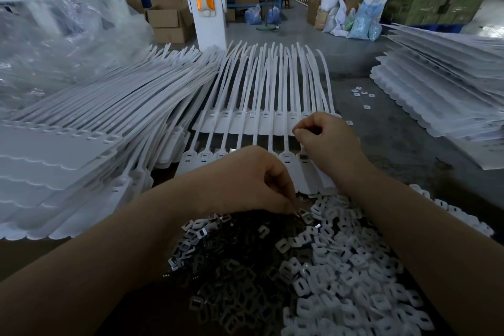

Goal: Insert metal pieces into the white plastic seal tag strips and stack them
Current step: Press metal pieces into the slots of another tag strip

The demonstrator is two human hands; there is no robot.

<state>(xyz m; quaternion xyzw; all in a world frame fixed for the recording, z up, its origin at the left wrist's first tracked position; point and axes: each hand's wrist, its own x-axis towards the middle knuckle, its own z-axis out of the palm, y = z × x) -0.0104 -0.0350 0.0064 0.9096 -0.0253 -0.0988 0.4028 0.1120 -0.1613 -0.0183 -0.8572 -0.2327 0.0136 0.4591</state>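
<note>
At table centre, a sheet of white seal tag strips (261, 123) is laid flat, tails pointing away. Just in front, a pile of metal pieces (234, 275) is reached by the left hand (245, 180), fingertips pinching one piece at its top. The right hand (324, 139) is curled over the strip heads, something small apparently pinched; cannot tell what. Stacked strip sheets (81, 128) are seen left, white plastic clips (354, 267) right.

Metal pieces (218, 275) look shiny, thin steel; seal tag strips (261, 95) just beyond that pile are smooth matt white plastic, same as the clips (354, 281).
</note>
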